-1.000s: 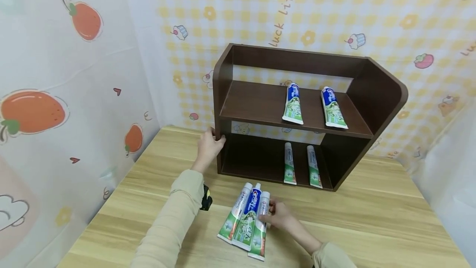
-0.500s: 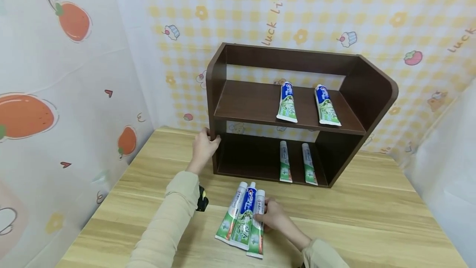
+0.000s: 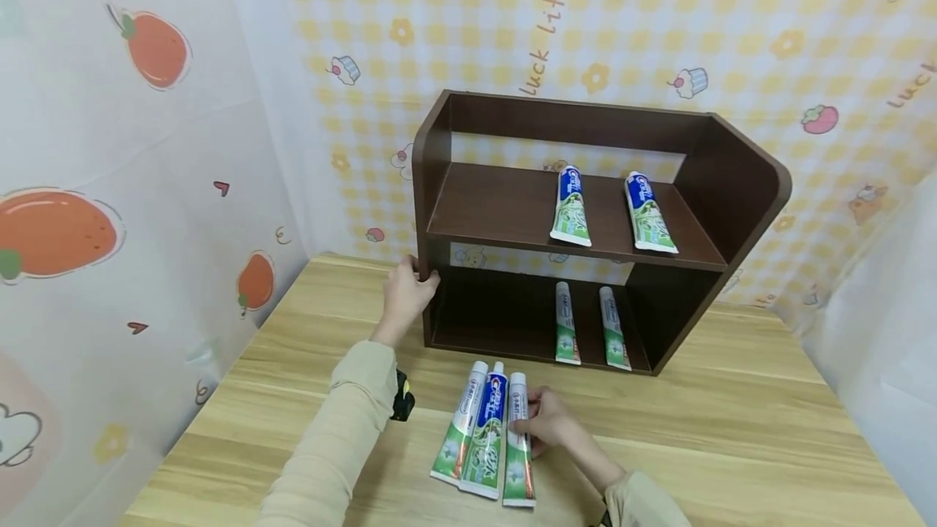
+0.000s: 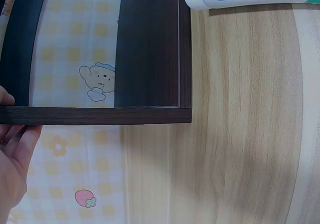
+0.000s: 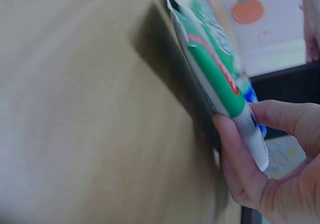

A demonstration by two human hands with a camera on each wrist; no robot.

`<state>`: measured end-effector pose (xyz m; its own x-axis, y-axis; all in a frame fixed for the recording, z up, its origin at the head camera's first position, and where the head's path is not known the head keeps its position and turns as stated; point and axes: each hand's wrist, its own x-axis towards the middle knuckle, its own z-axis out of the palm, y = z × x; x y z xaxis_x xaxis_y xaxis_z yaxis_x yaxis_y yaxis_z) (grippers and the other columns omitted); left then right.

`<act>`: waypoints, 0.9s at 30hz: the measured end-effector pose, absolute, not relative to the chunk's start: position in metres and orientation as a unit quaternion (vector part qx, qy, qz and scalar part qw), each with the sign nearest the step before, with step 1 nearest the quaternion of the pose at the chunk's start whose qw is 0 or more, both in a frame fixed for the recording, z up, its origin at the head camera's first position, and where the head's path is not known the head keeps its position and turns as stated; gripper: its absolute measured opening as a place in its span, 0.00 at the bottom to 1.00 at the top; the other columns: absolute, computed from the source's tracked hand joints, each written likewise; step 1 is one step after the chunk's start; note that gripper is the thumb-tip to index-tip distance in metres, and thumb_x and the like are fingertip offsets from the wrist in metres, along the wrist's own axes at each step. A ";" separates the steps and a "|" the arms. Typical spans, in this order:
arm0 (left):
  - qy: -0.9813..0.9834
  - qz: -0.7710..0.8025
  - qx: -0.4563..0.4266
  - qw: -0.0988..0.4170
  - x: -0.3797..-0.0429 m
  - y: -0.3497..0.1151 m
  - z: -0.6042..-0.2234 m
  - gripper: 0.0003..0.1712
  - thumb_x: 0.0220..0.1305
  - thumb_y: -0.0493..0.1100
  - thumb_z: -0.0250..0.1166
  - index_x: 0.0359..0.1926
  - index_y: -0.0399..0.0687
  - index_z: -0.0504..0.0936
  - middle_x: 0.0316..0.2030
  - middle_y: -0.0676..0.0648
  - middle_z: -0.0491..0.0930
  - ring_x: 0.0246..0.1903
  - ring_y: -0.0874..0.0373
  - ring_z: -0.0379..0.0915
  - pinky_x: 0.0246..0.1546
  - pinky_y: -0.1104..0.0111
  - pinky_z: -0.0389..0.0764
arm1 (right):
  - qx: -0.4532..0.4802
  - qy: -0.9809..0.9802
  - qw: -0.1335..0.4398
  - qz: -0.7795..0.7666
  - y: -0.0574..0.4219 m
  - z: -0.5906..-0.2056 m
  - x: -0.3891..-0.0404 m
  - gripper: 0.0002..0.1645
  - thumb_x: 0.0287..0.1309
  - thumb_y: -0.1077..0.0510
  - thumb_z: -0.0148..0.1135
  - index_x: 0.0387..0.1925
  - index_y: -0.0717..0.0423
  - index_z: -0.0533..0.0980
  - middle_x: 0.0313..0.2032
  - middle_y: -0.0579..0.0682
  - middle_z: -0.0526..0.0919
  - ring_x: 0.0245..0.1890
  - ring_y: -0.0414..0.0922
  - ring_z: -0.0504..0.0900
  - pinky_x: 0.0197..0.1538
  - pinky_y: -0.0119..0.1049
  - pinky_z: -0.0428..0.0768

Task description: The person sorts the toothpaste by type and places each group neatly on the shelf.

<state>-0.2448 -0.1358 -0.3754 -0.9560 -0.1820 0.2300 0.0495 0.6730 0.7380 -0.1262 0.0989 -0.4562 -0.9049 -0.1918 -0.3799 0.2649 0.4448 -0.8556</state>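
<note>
My left hand (image 3: 407,297) grips the left side panel of a dark brown two-tier shelf (image 3: 486,195); in the left wrist view its fingers (image 4: 22,146) lie on the panel's outer side. My right hand (image 3: 554,423) pinches a white-and-green toothpaste tube (image 3: 518,454) between thumb and fingers, cap pointing toward the shelf. Just left of it lie a blue-and-green toothpaste tube (image 3: 486,433) and another white-and-green tube (image 3: 459,436), overlapping each other. The right wrist view shows the held tube (image 5: 220,78) on its edge side, with the blue-capped-end tube partly hidden behind it.
Two blue-and-green tubes (image 3: 571,206) lie on the upper tier, to its right half. Two white-and-green tubes (image 3: 566,324) lie on the lower tier below them. The shelf stands on a wood-grain table (image 3: 695,437) against a yellow checked backdrop (image 3: 622,39).
The right-hand tube has moved slightly right, opening a narrow gap from the blue-and-green tube. My left hand keeps its grip on the shelf panel. The head view has shifted slightly.
</note>
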 end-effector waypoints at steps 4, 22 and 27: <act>-0.902 -0.408 0.037 0.139 -0.244 -0.135 -0.376 0.11 0.56 0.44 0.60 0.30 0.40 0.71 0.32 0.37 0.81 0.31 0.44 0.77 0.34 0.56 0.75 | 0.032 0.818 0.206 -0.536 0.106 -0.449 -0.138 0.31 0.42 0.70 0.64 0.48 0.76 0.61 0.29 0.59 0.74 0.16 0.43 0.77 0.21 0.39 0.80; -0.906 -0.400 0.050 0.127 -0.247 -0.134 -0.376 0.12 0.56 0.45 0.60 0.32 0.40 0.72 0.33 0.38 0.81 0.30 0.45 0.75 0.34 0.57 0.75 | 0.056 0.833 0.185 -0.519 0.104 -0.424 -0.220 0.36 0.48 0.65 0.64 0.56 0.71 0.59 0.39 0.66 0.78 0.22 0.45 0.80 0.27 0.39 0.81; -0.906 -0.400 0.054 0.129 -0.247 -0.134 -0.376 0.11 0.56 0.45 0.60 0.33 0.41 0.72 0.31 0.39 0.80 0.28 0.47 0.74 0.32 0.59 0.73 | 0.062 0.834 0.183 -0.516 0.104 -0.425 -0.242 0.36 0.49 0.64 0.63 0.57 0.72 0.58 0.43 0.68 0.73 0.33 0.53 0.81 0.31 0.40 0.82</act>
